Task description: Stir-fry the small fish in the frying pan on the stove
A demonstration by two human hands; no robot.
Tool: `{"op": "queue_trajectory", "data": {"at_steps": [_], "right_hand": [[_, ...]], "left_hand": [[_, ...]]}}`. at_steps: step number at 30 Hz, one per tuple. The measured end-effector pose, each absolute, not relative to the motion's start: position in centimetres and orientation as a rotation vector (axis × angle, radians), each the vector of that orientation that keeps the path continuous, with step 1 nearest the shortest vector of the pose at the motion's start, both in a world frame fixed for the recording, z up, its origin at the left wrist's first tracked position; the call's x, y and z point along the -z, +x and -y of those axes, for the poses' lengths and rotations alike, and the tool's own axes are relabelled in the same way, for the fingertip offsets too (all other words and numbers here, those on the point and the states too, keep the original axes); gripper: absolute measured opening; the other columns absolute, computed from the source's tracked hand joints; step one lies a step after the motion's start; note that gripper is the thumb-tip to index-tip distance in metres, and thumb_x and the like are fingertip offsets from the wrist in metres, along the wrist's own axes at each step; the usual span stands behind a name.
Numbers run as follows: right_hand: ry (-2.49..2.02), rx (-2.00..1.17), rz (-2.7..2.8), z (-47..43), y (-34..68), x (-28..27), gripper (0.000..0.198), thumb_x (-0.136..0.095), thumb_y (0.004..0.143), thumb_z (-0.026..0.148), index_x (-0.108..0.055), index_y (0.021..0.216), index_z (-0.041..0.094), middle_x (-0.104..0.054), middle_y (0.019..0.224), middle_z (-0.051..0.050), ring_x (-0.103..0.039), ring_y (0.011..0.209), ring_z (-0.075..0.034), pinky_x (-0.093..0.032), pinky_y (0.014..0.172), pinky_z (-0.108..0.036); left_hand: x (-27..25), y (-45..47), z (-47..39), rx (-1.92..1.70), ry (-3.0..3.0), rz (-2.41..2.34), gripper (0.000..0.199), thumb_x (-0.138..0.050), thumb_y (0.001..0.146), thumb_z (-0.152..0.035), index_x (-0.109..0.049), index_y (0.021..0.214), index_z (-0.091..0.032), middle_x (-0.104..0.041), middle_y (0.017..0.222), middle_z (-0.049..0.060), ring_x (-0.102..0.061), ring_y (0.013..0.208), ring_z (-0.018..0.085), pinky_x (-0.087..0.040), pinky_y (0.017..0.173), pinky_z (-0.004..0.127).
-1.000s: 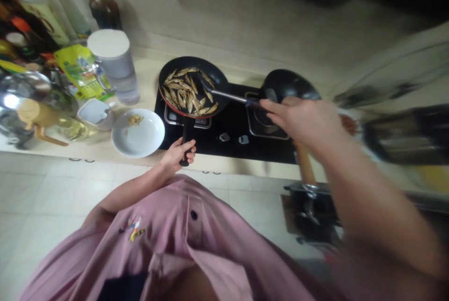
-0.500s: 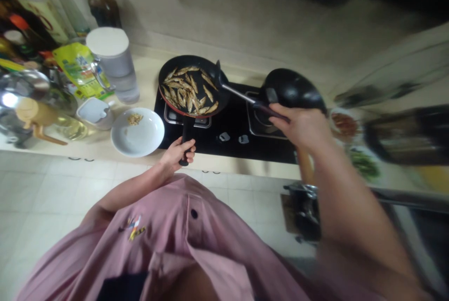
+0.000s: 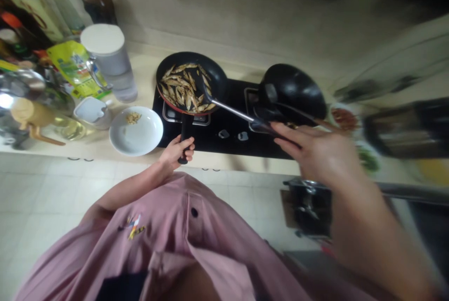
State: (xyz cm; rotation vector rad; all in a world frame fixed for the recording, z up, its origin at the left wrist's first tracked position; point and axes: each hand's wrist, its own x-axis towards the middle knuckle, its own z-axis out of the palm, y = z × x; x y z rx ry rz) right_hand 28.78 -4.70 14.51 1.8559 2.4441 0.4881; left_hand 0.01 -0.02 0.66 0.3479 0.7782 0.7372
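Observation:
My left hand (image 3: 178,151) is wrapped round the black handle of a frying pan (image 3: 218,76), which sits on the left burner. Several small browned fish (image 3: 182,87) lie in the pan, mostly on its left and middle. In my right hand (image 3: 315,151) is the dark handle of a spatula (image 3: 233,110) with a metal shaft. Its blade reaches into the right side of the pan, against the fish there. A black wok (image 3: 298,87) stands on the right burner, beyond my right hand.
Left of the stove (image 3: 206,144) stand a white plate (image 3: 136,139) with chopped bits, a lidded water pitcher (image 3: 114,65), an oil bottle (image 3: 66,125) and several sauce bottles. On the right are a bowl of reddish food (image 3: 345,118) and some greens (image 3: 368,160).
The spatula's blade has moved from the pan's right rim down and left among the fish. My right hand has shifted right and nearer to me. My left hand keeps its hold.

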Motion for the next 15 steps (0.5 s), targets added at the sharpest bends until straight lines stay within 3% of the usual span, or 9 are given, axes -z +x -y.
{"op": "queue_trajectory", "data": {"at_steps": [7, 15], "right_hand": [[1.917, -0.515, -2.262, 4.1, 28.9, -14.0, 0.038, -0.047, 0.093, 0.041, -0.067, 0.121, 0.026, -0.07, 0.091, -0.004, -0.061, 0.068, -0.016, -0.029, 0.049, -0.028], [2.132, -0.47, -2.194, 3.1, 31.1, -12.8, 0.045, -0.047, 0.092, 0.041, -0.066, 0.123, 0.015, -0.072, 0.094, -0.013, -0.065, 0.077, -0.022, -0.042, 0.065, -0.029]], "left_hand": [[-0.7, 0.0, 0.1, -0.742, 0.34, -0.777, 0.036, -0.078, 0.068, -0.027, -0.045, 0.079, -0.017, -0.046, 0.062, -0.004, -0.037, 0.043, 0.002, -0.021, 0.039, 0.014], [-0.7, 0.0, 0.0, -0.743, 0.329, -0.788, 0.037, -0.078, 0.068, -0.026, -0.044, 0.079, -0.017, -0.047, 0.062, -0.004, -0.036, 0.043, 0.002, -0.021, 0.039, 0.015]]}}
